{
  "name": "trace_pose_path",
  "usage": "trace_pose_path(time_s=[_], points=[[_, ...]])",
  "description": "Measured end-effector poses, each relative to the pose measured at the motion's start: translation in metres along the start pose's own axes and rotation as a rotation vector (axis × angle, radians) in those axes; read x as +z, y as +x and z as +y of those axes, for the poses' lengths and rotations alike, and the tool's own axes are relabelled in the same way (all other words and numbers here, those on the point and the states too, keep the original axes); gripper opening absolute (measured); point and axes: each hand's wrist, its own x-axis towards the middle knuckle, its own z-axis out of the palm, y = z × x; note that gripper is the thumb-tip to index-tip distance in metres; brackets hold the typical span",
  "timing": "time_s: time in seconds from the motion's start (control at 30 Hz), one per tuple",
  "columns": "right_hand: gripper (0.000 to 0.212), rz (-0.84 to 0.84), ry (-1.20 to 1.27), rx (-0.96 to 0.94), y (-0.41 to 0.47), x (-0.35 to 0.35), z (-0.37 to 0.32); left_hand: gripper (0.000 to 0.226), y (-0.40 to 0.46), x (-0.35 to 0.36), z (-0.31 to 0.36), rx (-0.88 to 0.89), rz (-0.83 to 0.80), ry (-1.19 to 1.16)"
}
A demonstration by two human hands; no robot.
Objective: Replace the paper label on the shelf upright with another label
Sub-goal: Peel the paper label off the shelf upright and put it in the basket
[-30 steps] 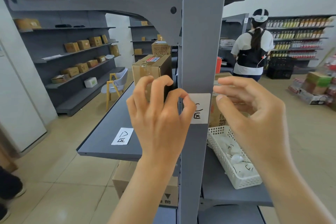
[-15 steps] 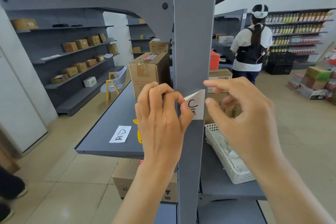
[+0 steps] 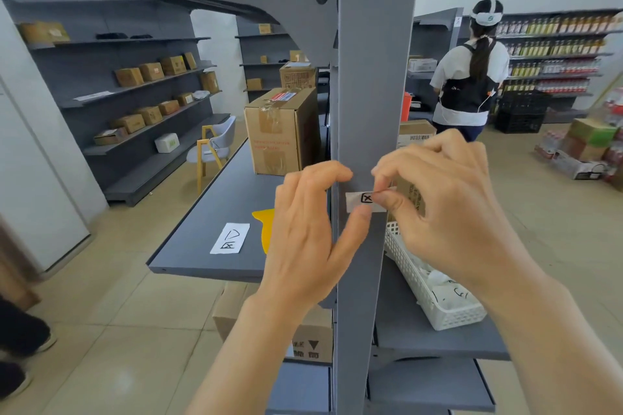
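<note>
A grey shelf upright [image 3: 377,77] rises in front of me. A white paper label [image 3: 355,203] with black marks sticks to its front. The label's upper part is peeled and folded down, so only a narrow strip shows. My right hand [image 3: 448,209] pinches the peeled edge between thumb and forefinger. My left hand [image 3: 303,229] is beside the upright's left edge, fingers curled apart, its thumb tip touching the upright just under the label. Another white label [image 3: 230,238] with black marks lies flat on the grey shelf [image 3: 202,256] to the left.
A taped cardboard box [image 3: 279,131] stands on the left shelf, with a yellow piece [image 3: 264,221] near the spare label. A white mesh basket [image 3: 448,313] holding papers sits on the right shelf. A person [image 3: 472,77] stands at the back right, facing away.
The label lay flat on the upright; my left fingers lifted its top left corner. Now my right hand pinches it and has pulled its upper part down. My left thumb has dropped below it.
</note>
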Motion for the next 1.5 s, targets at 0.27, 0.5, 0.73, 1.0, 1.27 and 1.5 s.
trace_pose_path(time_s=[0.27,0.5,0.73,1.0,1.27,1.5], points=[[0.004,-0.020,0.145,0.165,-0.010,0.001,-0.011,0.045,0.010,-0.021,0.010,-0.211,-0.046,-0.249],[0.058,0.022,0.634,0.303,-0.006,-0.007,-0.032,0.039,0.019,-0.039,0.022,-0.220,-0.005,-0.554],[0.042,0.016,0.672,0.395,-0.008,0.000,-0.036,0.028,0.023,-0.050,0.016,-0.469,-0.053,-0.658],[0.033,0.020,0.475,0.282,-0.011,0.010,-0.040,0.054,0.014,-0.065,0.012,-0.549,-0.102,-0.615],[0.035,-0.097,0.432,0.256,-0.016,0.002,-0.045,0.029,0.013,-0.074,0.010,-0.392,-0.239,-0.574],[0.048,-0.032,0.479,0.345,-0.015,-0.008,-0.046,0.049,0.014,-0.069,0.016,-0.342,-0.306,-0.565]])
